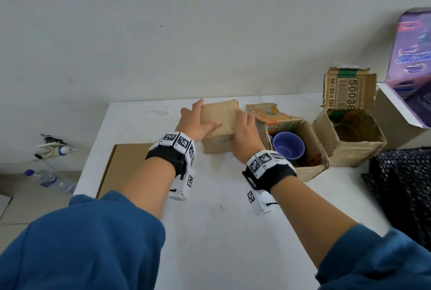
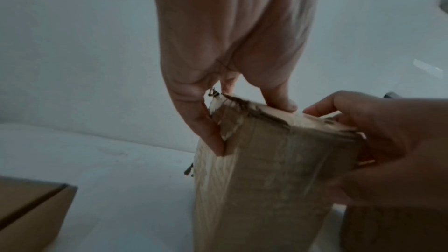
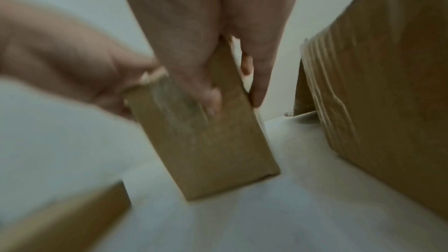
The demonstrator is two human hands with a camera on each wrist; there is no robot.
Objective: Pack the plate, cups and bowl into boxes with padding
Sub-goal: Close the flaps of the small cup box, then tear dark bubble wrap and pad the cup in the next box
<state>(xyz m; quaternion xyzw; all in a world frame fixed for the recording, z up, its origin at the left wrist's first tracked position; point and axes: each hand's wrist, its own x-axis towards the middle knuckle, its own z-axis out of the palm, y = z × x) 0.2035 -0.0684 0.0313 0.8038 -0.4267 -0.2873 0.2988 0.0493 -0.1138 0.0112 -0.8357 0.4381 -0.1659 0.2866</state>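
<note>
A small brown cardboard box (image 1: 219,122) stands mid-table with its top flaps down. My left hand (image 1: 198,122) grips its left side, thumb across the top flap; in the left wrist view the left hand (image 2: 252,127) pinches the torn flap edge of the box (image 2: 278,170). My right hand (image 1: 245,136) holds the right side, and the right wrist view shows the right hand (image 3: 235,101) clamped over the box (image 3: 211,150). A blue cup (image 1: 288,145) lies inside an open carton (image 1: 310,168) just to the right. What the small box holds is hidden.
A third open carton (image 1: 359,150) with something clear and glassy inside stands at the far right. A flat brown box (image 1: 121,168) lies at the table's left edge. Black bubble padding (image 1: 401,184) and a purple box (image 1: 410,56) sit to the right. The white table (image 1: 221,219) is bare in front.
</note>
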